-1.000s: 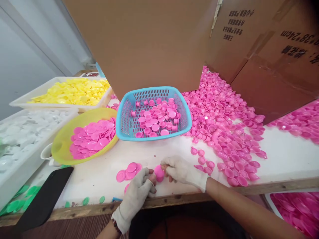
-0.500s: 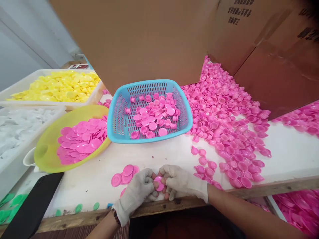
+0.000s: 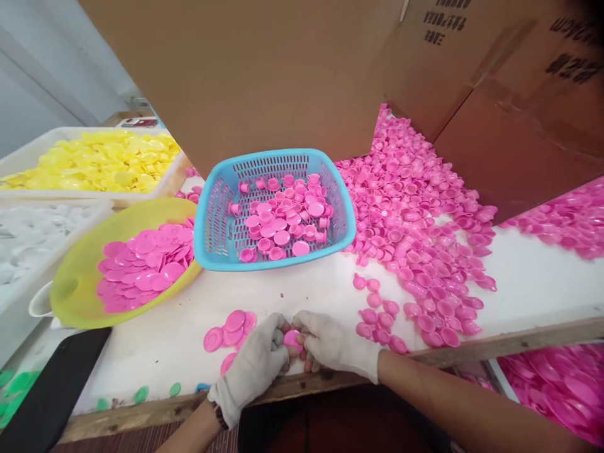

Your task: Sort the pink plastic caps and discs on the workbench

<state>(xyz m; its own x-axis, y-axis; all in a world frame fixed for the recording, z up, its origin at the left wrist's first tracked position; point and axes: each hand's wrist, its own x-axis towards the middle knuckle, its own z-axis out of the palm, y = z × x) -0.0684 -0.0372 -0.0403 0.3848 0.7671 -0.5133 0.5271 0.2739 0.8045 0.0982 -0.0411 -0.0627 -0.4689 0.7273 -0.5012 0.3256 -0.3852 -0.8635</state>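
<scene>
Both my hands wear white knit gloves and meet near the table's front edge. My left hand (image 3: 257,365) and my right hand (image 3: 330,343) pinch one small pink plastic piece (image 3: 292,340) between their fingertips. Just left of my hands lie a few loose pink discs (image 3: 229,333) on the white table (image 3: 292,292). A heap of small pink cups (image 3: 419,233) spreads over the table to the right. Straight ahead stands a blue basket (image 3: 212,220) with several pink capped pieces inside.
A yellow-green bowl (image 3: 80,277) of pink discs sits at the left, beside white trays of yellow (image 3: 94,160) and white (image 3: 28,233) discs. Large cardboard boxes (image 3: 292,69) rise behind the basket. A black flat object (image 3: 42,390) lies at the lower left.
My two hands have closed together around the pink piece and drawn nearer the table edge. The view has shifted slightly to the right.
</scene>
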